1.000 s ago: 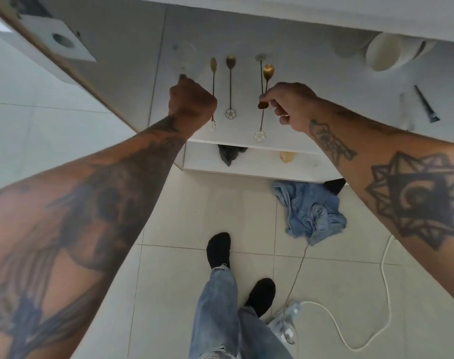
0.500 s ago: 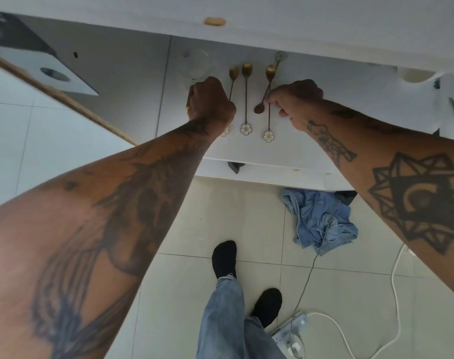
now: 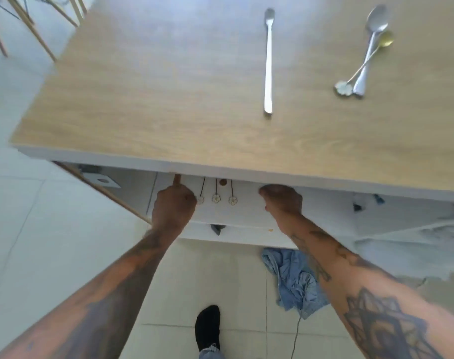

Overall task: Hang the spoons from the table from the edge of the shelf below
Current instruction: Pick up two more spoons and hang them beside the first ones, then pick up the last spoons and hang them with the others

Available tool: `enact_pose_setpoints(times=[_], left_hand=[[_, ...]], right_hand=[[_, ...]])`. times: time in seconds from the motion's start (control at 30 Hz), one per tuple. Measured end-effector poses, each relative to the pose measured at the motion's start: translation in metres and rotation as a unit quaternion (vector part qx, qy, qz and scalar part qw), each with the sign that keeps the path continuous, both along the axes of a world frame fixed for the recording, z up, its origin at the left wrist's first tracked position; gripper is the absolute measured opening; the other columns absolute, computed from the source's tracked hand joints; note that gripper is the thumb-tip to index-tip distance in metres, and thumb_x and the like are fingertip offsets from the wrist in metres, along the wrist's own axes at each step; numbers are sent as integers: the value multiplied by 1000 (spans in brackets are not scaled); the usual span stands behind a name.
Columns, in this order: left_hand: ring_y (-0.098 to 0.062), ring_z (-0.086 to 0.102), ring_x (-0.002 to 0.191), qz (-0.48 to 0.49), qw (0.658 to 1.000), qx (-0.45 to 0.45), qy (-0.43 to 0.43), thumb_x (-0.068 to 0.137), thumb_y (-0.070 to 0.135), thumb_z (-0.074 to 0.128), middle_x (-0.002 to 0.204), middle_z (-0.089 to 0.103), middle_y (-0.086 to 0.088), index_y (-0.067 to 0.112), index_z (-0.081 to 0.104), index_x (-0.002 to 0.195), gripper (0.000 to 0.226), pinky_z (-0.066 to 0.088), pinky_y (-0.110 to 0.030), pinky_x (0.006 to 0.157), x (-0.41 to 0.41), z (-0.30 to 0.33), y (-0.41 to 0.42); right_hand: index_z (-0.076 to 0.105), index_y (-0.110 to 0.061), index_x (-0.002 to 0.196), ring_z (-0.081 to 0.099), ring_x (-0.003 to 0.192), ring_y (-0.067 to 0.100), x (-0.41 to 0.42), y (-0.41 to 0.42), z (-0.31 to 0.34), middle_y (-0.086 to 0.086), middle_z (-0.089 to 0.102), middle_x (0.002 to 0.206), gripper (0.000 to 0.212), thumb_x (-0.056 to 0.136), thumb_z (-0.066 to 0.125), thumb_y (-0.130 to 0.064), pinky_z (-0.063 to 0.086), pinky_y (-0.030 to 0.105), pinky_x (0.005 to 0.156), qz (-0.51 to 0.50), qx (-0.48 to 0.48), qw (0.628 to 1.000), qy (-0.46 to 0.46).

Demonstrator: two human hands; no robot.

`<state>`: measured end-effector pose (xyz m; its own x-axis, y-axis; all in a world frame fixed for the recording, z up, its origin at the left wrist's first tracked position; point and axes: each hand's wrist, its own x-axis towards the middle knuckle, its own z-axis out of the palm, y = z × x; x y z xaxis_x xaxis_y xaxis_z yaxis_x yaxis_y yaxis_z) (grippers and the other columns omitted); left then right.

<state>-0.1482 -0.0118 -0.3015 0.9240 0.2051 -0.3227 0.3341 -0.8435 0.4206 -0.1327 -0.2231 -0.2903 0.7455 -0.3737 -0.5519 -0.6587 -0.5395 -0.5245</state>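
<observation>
Three thin gold spoons with white flower ends point(image 3: 216, 197) hang side by side from the white shelf edge point(image 3: 246, 200) under the table. My left hand point(image 3: 172, 206) is closed just left of them, with one finger pointing up to the table's underside. My right hand point(image 3: 281, 199) is curled to the right of them, its fingertips hidden beneath the table edge, so anything in it is out of sight. On the wooden tabletop point(image 3: 143, 86) lie a long silver spoon point(image 3: 268, 63), a large silver spoon point(image 3: 371, 47) and a gold flower-ended spoon point(image 3: 363, 66) crossed under it.
A blue cloth point(image 3: 295, 278) lies crumpled on the tiled floor beside a thin cable. My black-socked foot point(image 3: 207, 327) stands below. Wooden chair legs point(image 3: 36, 29) show at the top left. A lower white shelf point(image 3: 246, 235) carries small dark items.
The view has tilted up so the tabletop and its spoons appear. The spoon my right hand held half a second ago is no longer visible. Both hands stay at the shelf.
</observation>
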Motion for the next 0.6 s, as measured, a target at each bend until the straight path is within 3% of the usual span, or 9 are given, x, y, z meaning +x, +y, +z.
enact_pose_setpoints(times=[0.13, 0.23, 0.33, 0.47, 0.6], left_hand=[[-22, 71, 74, 8, 997, -54, -49, 88, 13, 63, 83, 78, -4, 15, 74, 74, 18, 53, -28, 69, -59, 56, 3], [-9, 65, 69, 2, 996, -74, -46, 84, 17, 70, 80, 74, 7, 38, 65, 72, 25, 45, -20, 66, -91, 103, 1], [4, 62, 62, -30, 994, -92, -57, 83, 22, 71, 76, 72, 15, 46, 60, 68, 30, 41, -3, 59, -104, 155, -3], [3, 64, 62, -49, 983, -96, -145, 78, 15, 78, 68, 71, 15, 34, 70, 72, 22, 45, -5, 57, -108, 225, -14], [3, 64, 61, -70, 972, -96, -202, 83, 22, 75, 73, 72, 14, 26, 76, 85, 4, 50, -11, 56, -70, 290, -29]], right_hand=[[74, -4, 105, 71, 97, 28, -62, -44, 51, 8, 75, 109, 32, 93, 48, -19, 51, 32, 92, 32, -6, 999, 18], [74, -19, 108, 69, 103, 23, -102, -74, 102, 0, 73, 111, 31, 93, 49, -31, 49, 29, 92, -15, 22, 999, 31], [72, -29, 104, 66, 105, 22, -128, -104, 157, 3, 75, 109, 26, 92, 53, -42, 47, 27, 86, -38, 35, 998, 19], [69, -18, 95, 67, 95, 25, -139, -137, 224, 6, 74, 95, 26, 93, 57, -40, 51, 30, 82, -77, 31, 996, -33], [74, -15, 89, 67, 94, 32, -114, -153, 281, 12, 75, 90, 26, 92, 60, -37, 51, 34, 76, -98, 24, 986, -130]])
